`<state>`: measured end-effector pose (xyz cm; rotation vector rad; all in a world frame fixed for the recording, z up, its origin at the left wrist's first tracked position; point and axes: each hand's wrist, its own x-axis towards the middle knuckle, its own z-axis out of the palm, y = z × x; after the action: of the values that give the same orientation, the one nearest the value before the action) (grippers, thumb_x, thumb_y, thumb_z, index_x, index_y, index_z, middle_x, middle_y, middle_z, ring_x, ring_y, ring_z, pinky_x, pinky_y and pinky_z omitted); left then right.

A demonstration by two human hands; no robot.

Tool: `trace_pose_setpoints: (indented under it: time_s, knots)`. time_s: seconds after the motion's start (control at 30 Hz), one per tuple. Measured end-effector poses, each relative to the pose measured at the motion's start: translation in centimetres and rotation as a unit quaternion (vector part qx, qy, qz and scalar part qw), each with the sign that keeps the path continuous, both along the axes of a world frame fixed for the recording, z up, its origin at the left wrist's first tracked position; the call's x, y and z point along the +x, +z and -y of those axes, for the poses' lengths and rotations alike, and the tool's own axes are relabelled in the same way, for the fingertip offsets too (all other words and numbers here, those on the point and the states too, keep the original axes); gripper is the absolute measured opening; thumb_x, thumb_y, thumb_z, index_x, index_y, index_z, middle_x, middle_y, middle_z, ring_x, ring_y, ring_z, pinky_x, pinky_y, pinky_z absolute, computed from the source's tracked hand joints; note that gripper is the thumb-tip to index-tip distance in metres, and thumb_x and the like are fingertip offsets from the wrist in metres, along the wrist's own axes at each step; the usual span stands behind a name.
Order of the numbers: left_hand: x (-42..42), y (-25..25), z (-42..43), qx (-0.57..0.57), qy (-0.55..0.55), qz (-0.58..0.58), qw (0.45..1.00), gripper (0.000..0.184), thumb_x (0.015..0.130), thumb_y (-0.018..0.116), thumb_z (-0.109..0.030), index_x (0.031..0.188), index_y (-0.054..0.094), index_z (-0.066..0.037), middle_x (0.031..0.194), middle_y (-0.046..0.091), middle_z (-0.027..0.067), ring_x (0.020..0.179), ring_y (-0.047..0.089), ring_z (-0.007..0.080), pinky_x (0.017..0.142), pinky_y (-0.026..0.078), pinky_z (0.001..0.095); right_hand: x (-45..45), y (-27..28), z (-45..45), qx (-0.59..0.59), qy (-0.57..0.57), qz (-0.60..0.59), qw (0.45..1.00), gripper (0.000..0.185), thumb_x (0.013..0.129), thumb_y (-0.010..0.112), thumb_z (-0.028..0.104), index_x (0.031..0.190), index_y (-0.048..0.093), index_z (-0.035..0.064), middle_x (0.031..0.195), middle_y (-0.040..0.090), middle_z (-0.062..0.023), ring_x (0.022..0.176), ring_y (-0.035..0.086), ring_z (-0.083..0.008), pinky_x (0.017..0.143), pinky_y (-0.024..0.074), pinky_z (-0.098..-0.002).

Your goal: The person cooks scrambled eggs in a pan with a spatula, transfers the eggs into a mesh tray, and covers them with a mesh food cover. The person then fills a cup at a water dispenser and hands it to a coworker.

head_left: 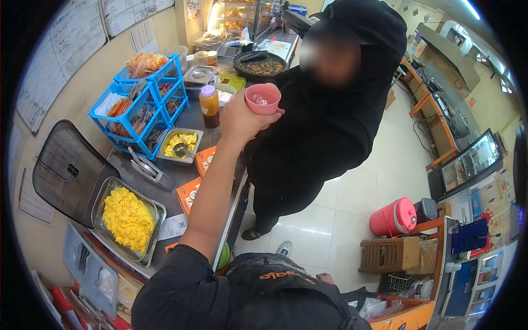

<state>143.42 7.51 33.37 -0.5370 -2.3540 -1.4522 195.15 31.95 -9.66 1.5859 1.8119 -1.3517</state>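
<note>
My left hand [240, 120] is stretched out over the counter's edge, its fingers wrapped around a small pink cup [263, 99]. The cup's mouth faces me, and its inside looks shiny. Just left of the cup, on the counter, stands a squeeze bottle [209, 104] of brown sauce with a lilac cap. Low at my side, only a small part of my right hand [325, 278] shows; its fingers cannot be made out. A person in black [324, 121] stands right beside the cup; whether that person's hand touches it is hidden.
On the counter are a tray of yellow scrambled egg [128, 220], a smaller egg tray [179, 157] with a spoon, blue stacked baskets [135, 124], a tape dispenser [153, 171], orange boxes [188, 194] and a dark pan [259, 64]. A pink cooler [391, 216] stands on the floor.
</note>
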Motion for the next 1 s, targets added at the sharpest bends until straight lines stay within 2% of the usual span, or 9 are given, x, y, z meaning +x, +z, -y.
trace_pose_setpoints:
  time_s: [0.13, 0.2, 0.3, 0.5, 0.6, 0.73, 0.83, 0.93, 1.0]
  knots:
    - [0.1, 0.9, -0.3, 0.04, -0.02, 0.046, 0.998, 0.059, 0.055, 0.088, -0.036, 0.101, 0.064, -0.009, 0.091, 0.07, 0.0087, 0.085, 0.067, 0.0252, 0.075, 0.052, 0.0355, 0.5, -1.0, -0.2, -0.005, 0.007, -0.014, 1.0, 0.028, 0.084, 0.066, 0.014, 0.101, 0.059, -0.0063, 0.082, 0.067, -0.0163, 0.065, 0.067, -0.0241, 0.047, 0.0518, -0.0358]
    - [0.7, 1.7, -0.3, 0.027, -0.01, 0.05, 0.998, 0.058, 0.056, 0.087, -0.037, 0.101, 0.064, -0.009, 0.092, 0.069, 0.0089, 0.086, 0.066, 0.0251, 0.075, 0.052, 0.0359, 1.0, -1.7, -0.1, -0.011, -0.005, -0.024, 1.0, 0.028, 0.083, 0.066, 0.013, 0.102, 0.059, -0.0079, 0.083, 0.066, -0.0164, 0.068, 0.068, -0.0248, 0.048, 0.0535, -0.0378]
    - [-0.4, 0.7, -0.4, -0.014, 0.018, -0.031, 0.999, 0.059, 0.056, 0.085, -0.039, 0.102, 0.064, -0.009, 0.095, 0.067, 0.0092, 0.09, 0.065, 0.026, 0.078, 0.051, 0.038, 1.9, -3.1, -0.4, -0.013, 0.044, -0.055, 0.997, 0.028, 0.083, 0.065, 0.011, 0.102, 0.058, -0.0099, 0.082, 0.065, -0.0156, 0.07, 0.069, -0.0258, 0.049, 0.0551, -0.0399]
    - [-1.5, 0.6, -0.2, -0.085, 0.072, -0.029, 0.993, 0.066, 0.055, 0.085, -0.045, 0.107, 0.062, -0.011, 0.105, 0.062, 0.0089, 0.099, 0.062, 0.0275, 0.082, 0.05, 0.0396, 2.1, -2.6, 0.2, -0.022, 0.001, -0.031, 0.999, 0.029, 0.084, 0.065, 0.012, 0.103, 0.059, -0.0089, 0.084, 0.067, -0.0171, 0.072, 0.069, -0.0266, 0.049, 0.0544, -0.0376]
    - [-2.6, 0.4, 0.0, -0.073, 0.05, 0.0, 0.996, 0.073, 0.054, 0.086, -0.046, 0.112, 0.06, -0.011, 0.112, 0.06, 0.0102, 0.103, 0.06, 0.0277, 0.084, 0.05, 0.0393, 2.3, -3.3, 0.0, -0.004, 0.027, -0.023, 0.999, 0.029, 0.084, 0.066, 0.014, 0.103, 0.061, -0.0072, 0.085, 0.068, -0.0169, 0.07, 0.068, -0.0259, 0.051, 0.0533, -0.0379]
    - [-3.5, -2.2, 0.6, -0.037, 0.095, -0.087, 0.991, 0.091, 0.055, 0.086, -0.047, 0.127, 0.05, -0.004, 0.115, 0.058, 0.0147, 0.105, 0.059, 0.0296, 0.087, 0.048, 0.0415, 1.8, -3.5, -0.3, -0.007, 0.043, -0.012, 0.999, 0.03, 0.085, 0.065, 0.019, 0.105, 0.063, -0.0022, 0.083, 0.07, -0.0142, 0.067, 0.066, -0.0244, 0.054, 0.0518, -0.0407]
    - [-1.3, -3.2, 2.0, 0.014, 0.107, -0.056, 0.993, 0.081, 0.059, 0.088, -0.037, 0.122, 0.054, 0.0, 0.117, 0.06, 0.0178, 0.102, 0.062, 0.0286, 0.084, 0.051, 0.0359, 0.0, -1.1, 0.2, -0.008, 0.066, 0.043, 0.997, 0.03, 0.086, 0.064, 0.024, 0.106, 0.063, 0.0015, 0.085, 0.07, -0.0135, 0.067, 0.065, -0.0239, 0.056, 0.0514, -0.0417]
    - [2.5, -4.6, 4.0, 0.091, 0.065, -0.02, 0.994, 0.071, 0.066, 0.085, -0.031, 0.122, 0.054, 0.0, 0.117, 0.059, 0.0184, 0.1, 0.062, 0.028, 0.081, 0.052, 0.0372, -0.8, 0.7, 0.4, -0.016, 0.078, 0.056, 0.995, 0.031, 0.087, 0.063, 0.028, 0.108, 0.062, 0.0049, 0.089, 0.069, -0.0129, 0.068, 0.064, -0.0242, 0.058, 0.0514, -0.0418]
    - [4.6, -6.5, 5.6, 0.066, 0.044, -0.006, 0.997, 0.065, 0.068, 0.083, -0.028, 0.12, 0.055, 0.0, 0.116, 0.06, 0.0171, 0.099, 0.063, 0.0263, 0.08, 0.052, 0.0385, -1.5, 1.1, 0.3, -0.037, 0.059, 0.052, 0.996, 0.031, 0.087, 0.063, 0.029, 0.108, 0.06, 0.0063, 0.09, 0.068, -0.0123, 0.069, 0.064, -0.0245, 0.059, 0.0514, -0.0423]
